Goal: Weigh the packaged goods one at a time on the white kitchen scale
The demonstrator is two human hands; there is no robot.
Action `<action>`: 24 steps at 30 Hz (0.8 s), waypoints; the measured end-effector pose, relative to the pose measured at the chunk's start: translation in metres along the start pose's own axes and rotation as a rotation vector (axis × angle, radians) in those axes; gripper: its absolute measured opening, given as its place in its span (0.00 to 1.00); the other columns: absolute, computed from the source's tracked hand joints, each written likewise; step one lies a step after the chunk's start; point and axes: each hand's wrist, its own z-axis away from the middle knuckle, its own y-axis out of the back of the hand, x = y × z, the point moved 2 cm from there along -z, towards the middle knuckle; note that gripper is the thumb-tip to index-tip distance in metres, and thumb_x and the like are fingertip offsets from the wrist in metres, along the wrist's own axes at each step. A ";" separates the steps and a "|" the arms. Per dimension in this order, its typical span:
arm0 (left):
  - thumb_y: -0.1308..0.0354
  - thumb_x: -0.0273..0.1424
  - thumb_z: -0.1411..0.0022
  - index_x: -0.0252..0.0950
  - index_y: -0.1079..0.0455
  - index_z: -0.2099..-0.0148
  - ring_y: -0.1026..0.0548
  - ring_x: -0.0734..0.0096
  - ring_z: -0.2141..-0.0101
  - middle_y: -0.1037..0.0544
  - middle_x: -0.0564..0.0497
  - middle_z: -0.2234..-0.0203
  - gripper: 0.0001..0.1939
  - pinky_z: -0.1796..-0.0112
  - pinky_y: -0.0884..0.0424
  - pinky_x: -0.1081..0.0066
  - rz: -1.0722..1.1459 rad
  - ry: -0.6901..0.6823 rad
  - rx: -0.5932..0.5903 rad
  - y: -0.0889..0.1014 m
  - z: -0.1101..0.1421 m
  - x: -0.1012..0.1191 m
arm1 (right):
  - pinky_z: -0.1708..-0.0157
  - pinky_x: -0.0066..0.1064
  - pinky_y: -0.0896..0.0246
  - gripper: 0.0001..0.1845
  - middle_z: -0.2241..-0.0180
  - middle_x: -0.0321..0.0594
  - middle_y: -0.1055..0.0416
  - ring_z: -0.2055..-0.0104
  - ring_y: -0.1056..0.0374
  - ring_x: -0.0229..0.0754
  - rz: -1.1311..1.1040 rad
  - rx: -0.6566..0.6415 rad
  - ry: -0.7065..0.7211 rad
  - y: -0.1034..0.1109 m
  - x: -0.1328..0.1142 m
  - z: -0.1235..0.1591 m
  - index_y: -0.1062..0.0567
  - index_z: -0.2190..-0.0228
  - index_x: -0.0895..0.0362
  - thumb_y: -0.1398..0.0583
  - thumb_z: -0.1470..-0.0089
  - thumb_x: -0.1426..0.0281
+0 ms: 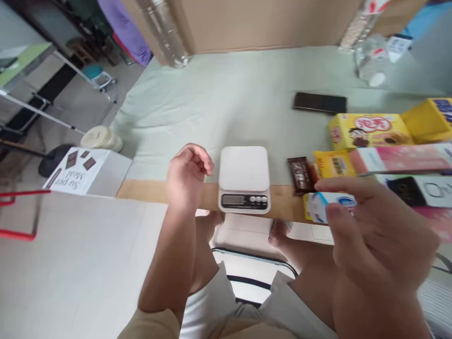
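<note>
A small white kitchen scale [244, 179] with a dark display stands at the table's near edge, its platform bare. My left hand [187, 175] hovers just left of it, fingers loosely curled, holding nothing. My right hand [374, 230] is raised to the right, close to the camera, fingers pinched on a small white and blue packet [326, 205]. A dark brown chocolate bar [302, 175] lies right of the scale.
Yellow snack boxes [369, 131], a pink box [402, 159] and a dark box [416, 190] crowd the right side. A black phone [319, 102] lies farther back. Plastic bottles [165, 33] and cardboard stand at the rear. A white box [88, 172] sits left of the table.
</note>
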 end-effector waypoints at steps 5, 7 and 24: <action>0.52 0.39 0.32 0.40 0.36 0.73 0.34 0.68 0.74 0.36 0.51 0.77 0.17 0.67 0.32 0.69 0.100 -0.050 0.322 0.082 -0.001 0.002 | 0.69 0.32 0.28 0.05 0.66 0.36 0.18 0.64 0.21 0.41 0.023 -0.355 0.272 -0.079 -0.050 0.003 0.24 0.62 0.50 0.39 0.41 0.70; 0.56 0.37 0.31 0.41 0.39 0.71 0.32 0.68 0.71 0.35 0.51 0.73 0.15 0.63 0.31 0.69 0.144 -0.066 0.488 0.110 0.000 0.003 | 0.68 0.30 0.28 0.05 0.65 0.36 0.18 0.64 0.21 0.39 -0.028 -0.465 0.325 -0.116 -0.077 0.002 0.25 0.61 0.51 0.40 0.40 0.71; 0.54 0.37 0.29 0.45 0.36 0.45 0.29 0.60 0.37 0.22 0.50 0.48 0.13 0.41 0.28 0.63 0.354 0.052 1.010 0.273 0.007 -0.009 | 0.45 0.48 0.27 0.14 0.52 0.38 0.22 0.49 0.24 0.47 -0.307 -0.960 0.014 -0.475 -0.154 -0.025 0.24 0.55 0.50 0.36 0.40 0.58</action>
